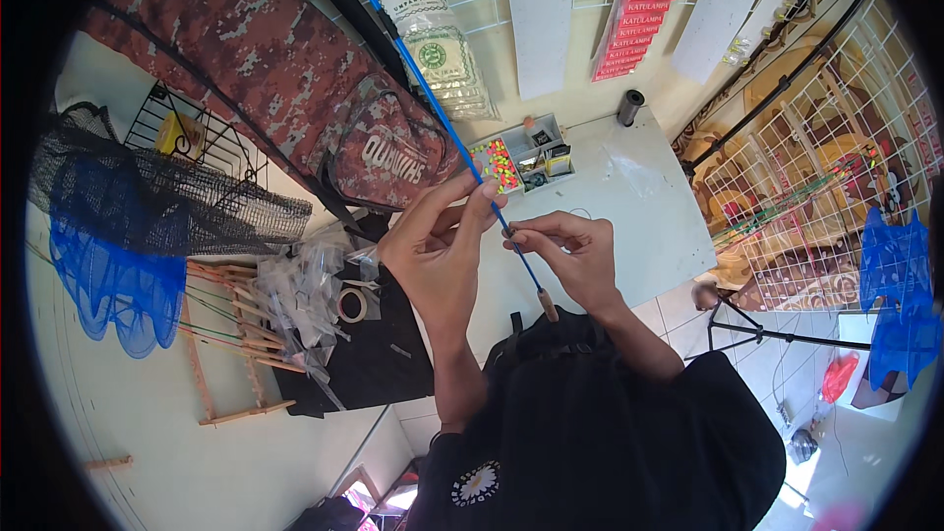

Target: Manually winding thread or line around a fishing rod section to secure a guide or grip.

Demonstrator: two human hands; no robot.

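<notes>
A thin blue fishing rod (430, 91) slants from the top edge down to its cork handle (547, 306) against my dark shirt. My left hand (434, 251) is closed round the rod, with thumb and fingertips pinching it beside a tray of bright beads (496, 165). Lower on the shaft, my right hand (575, 254) has its thumb and fingers pressed together right at the rod. Whatever sits between those right fingertips is too small to make out.
Beyond my hands, a white table (639, 221) carries a grey compartment box (547, 143) and a dark cylinder (630, 106). To the left are a camouflage rod bag (285, 49), dark netting (167, 177), plastic bags (305, 290) and a tape roll (351, 305). Packets (639, 15) hang on the wall.
</notes>
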